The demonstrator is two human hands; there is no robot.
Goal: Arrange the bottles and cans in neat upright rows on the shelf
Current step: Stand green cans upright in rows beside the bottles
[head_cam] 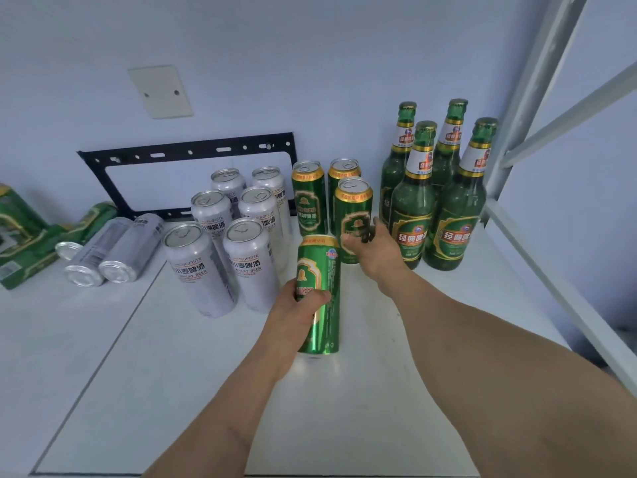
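My left hand [299,310] grips a green beer can [319,294] that stands upright on the white shelf [362,391], in front of the other green cans. My right hand [374,250] wraps around the lower part of another upright green can [353,215] just behind it. Two more green cans [308,198] stand in the back row. Several white wheat-beer cans [250,260] stand upright in two columns to the left. Several green glass bottles [412,208] stand upright at the right.
Two white cans [113,251] lie on their sides at the left, beside a lying green can [94,219] and a green carton [20,236]. A black metal bracket [186,150] leans on the back wall. A grey shelf frame [527,108] rises at the right.
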